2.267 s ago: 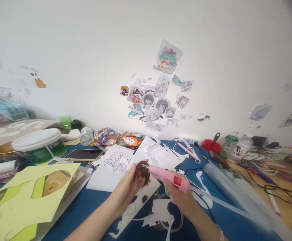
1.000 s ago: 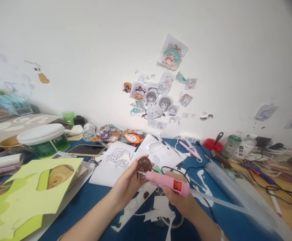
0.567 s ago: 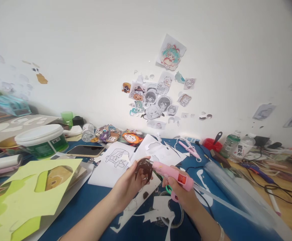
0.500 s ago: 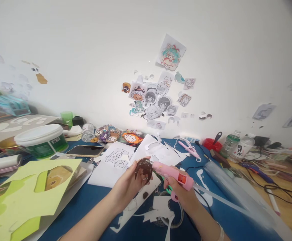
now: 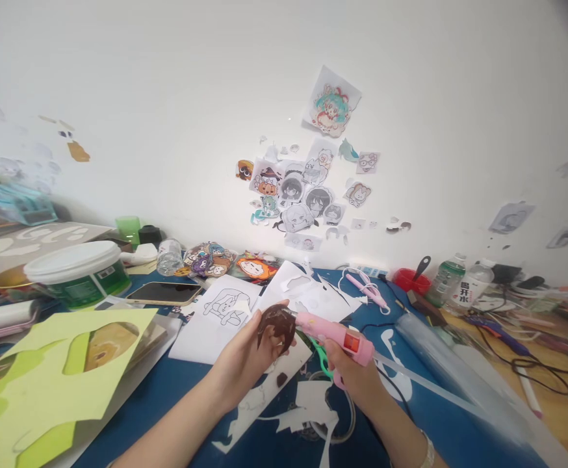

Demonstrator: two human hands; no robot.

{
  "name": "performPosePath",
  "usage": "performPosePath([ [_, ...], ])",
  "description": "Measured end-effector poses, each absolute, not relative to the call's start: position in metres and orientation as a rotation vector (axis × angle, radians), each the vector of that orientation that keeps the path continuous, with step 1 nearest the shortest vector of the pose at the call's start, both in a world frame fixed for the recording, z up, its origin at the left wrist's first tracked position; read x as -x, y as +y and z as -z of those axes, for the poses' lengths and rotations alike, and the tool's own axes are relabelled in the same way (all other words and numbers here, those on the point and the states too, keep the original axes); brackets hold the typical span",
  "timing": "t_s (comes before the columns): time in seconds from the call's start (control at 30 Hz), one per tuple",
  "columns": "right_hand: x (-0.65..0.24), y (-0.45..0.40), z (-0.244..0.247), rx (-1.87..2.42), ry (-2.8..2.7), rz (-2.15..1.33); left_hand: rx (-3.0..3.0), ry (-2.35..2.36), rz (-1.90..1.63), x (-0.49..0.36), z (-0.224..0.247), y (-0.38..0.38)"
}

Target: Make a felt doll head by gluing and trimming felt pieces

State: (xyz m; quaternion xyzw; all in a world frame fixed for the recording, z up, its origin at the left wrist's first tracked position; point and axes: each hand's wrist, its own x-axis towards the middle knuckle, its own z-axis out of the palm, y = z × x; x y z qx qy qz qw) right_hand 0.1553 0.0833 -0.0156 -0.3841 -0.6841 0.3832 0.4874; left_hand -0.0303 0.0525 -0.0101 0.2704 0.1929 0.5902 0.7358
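My left hand (image 5: 245,361) holds a dark brown, hair-shaped cutout (image 5: 270,324) with pointed ends, resting it against the fingers. In my right hand (image 5: 349,377) is a pink hot glue gun (image 5: 333,331), a long clear glue stick (image 5: 425,378) trailing from its rear. The gun's nozzle touches or hovers at the cutout's right edge; I cannot tell which. Green-handled scissors (image 5: 322,357) lie below the gun, partly covered. Beneath my hands are white paper scraps (image 5: 313,404). A line drawing of a character (image 5: 225,309) lies behind my left hand.
Yellow cut paper (image 5: 93,390) covers the left side, near a white-lidded tub (image 5: 77,270) and a phone (image 5: 164,293). Clear plastic-wrapped sticks (image 5: 450,357) lie at right. Bottles (image 5: 473,286) and a red bowl (image 5: 405,281) stand behind. Cutouts (image 5: 291,188) hang on the wall.
The brown cutout has turned slightly in my left hand, showing more of its top surface. The glue gun has rolled a little and stays at the cutout's right edge.
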Motion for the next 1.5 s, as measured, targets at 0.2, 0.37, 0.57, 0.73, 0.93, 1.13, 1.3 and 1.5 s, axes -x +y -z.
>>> performPosePath([
  [0.2,-0.154,0.083,0.013,0.868,-1.692,-0.947,-0.587,0.439,-1.323,0.032,0.008,0.055],
  [0.37,-0.154,0.081,0.010,0.802,-1.656,-1.005,-0.530,0.445,-1.348,0.034,0.002,0.054],
  [0.57,-0.154,0.077,0.006,0.967,-1.633,-1.090,-0.483,0.458,-1.373,0.033,-0.003,0.053],
  [0.73,-0.154,0.080,0.011,0.953,-1.644,-1.093,-0.507,0.440,-1.367,0.034,-0.003,0.054],
  [0.93,-0.158,0.086,0.019,0.924,-1.764,-1.030,-0.538,0.402,-1.377,0.037,0.001,0.055],
  [1.13,-0.158,0.088,0.019,0.880,-1.831,-0.973,-0.481,0.426,-1.428,0.038,-0.005,0.055],
  [1.3,-0.157,0.089,0.020,0.869,-1.883,-0.903,-0.436,0.440,-1.489,0.038,-0.012,0.052],
  [1.5,-0.156,0.087,0.015,0.834,-1.931,-0.827,-0.402,0.483,-1.536,0.038,-0.017,0.051],
])
